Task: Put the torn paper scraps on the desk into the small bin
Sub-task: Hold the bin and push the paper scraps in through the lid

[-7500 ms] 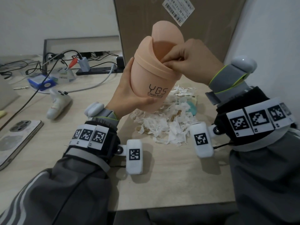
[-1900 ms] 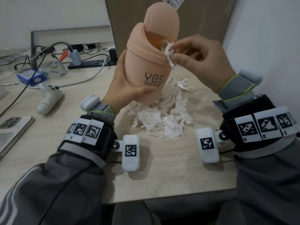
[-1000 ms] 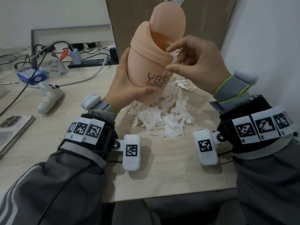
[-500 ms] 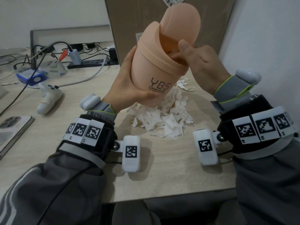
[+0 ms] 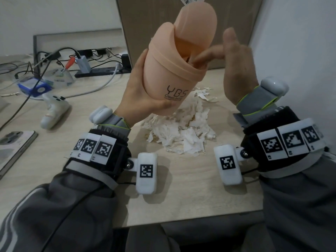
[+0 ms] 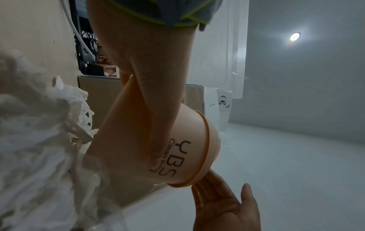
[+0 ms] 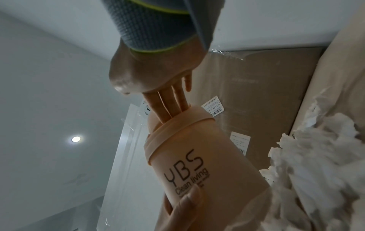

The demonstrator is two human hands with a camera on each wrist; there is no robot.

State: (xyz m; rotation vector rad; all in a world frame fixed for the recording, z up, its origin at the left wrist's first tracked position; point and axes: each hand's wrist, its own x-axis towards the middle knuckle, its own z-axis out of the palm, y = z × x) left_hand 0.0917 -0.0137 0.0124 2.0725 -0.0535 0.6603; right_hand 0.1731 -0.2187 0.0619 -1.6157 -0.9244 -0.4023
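- Left hand [image 5: 143,95]: fingers wrapped round the lower body of the small bin [image 5: 174,73], holding it tilted, off the worktop [image 5: 181,193]. Smooth, stiff plastic; probably light, best gripped mid-body.
- Paper scraps [image 5: 180,135]: heaped on the worktop under the bin. Soft, featherweight, likely to flutter; pinch small bunches.
- Right hand [image 5: 236,70]: fingers [image 7: 168,103] straight, close together, pushed into the bin's mouth, thumb up; whether they hold paper, cannot tell.
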